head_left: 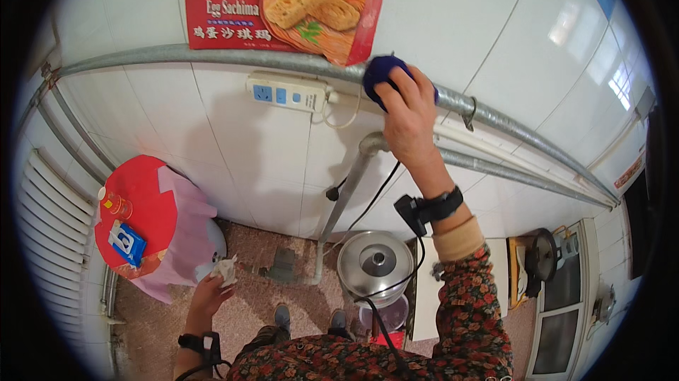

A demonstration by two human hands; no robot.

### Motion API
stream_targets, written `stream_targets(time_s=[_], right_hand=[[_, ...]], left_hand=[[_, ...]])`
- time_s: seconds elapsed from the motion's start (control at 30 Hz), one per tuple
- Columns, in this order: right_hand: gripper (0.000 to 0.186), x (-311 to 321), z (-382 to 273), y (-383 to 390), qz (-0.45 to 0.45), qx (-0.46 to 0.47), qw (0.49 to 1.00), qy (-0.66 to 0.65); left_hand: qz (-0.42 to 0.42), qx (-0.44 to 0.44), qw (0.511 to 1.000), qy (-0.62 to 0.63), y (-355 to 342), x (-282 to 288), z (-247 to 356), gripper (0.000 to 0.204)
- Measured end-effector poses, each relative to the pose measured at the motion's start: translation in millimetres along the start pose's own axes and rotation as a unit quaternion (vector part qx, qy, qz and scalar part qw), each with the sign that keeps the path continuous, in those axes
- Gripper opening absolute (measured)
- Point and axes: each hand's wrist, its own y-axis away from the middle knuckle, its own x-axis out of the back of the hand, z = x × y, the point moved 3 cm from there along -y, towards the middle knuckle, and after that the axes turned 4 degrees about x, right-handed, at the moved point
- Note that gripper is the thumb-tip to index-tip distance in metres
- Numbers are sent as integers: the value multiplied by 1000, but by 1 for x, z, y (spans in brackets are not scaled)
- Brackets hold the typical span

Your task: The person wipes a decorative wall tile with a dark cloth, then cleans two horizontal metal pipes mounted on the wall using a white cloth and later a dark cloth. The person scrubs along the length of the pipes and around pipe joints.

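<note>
My right hand (409,108) is raised to the wall, its fingers wrapped round a dark blue cloth (384,73). The cloth presses on a grey metal pipe (304,62) that runs across the tiled wall. Just above the cloth, a red cardboard packet (283,9) with pictures of food stands behind the pipe. Low on the left, my left hand (207,297) is closed on a crumpled white tissue (225,270), away from the wall.
A white power strip (286,92) with a plugged-in cord hangs under the pipe. At left stands a red-topped round table (152,200) with a bottle (117,204) and a blue tissue pack (127,244), beside a radiator (53,218). A lidded metal pot (375,264) is below.
</note>
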Motion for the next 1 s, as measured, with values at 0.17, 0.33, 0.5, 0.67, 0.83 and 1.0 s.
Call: stream_targets(time_s=[0.17,0.33,0.5,0.67,0.83,1.0], right_hand=[[26,31,18,10,-27,53,998,24],[22,69,29,46,-82,-69,986,127],[25,53,-11,94,-117,-89,989,17],[30,19,-18,77,-61,-79,995,-17],[27,-34,-18,35,-64,-38,995,-60],[23,-22,8,68,-103,-59,993,-14]], left_hand=[[-36,8,999,-30,-24,-22,-3,31],[-46,4,998,-41,-25,-15,1,33],[5,9,1000,-12,-16,8,2,36],[29,21,999,-2,-15,11,-4,39],[7,16,1000,-18,-25,-16,-3,30],[14,27,998,-53,-29,-35,-2,30]])
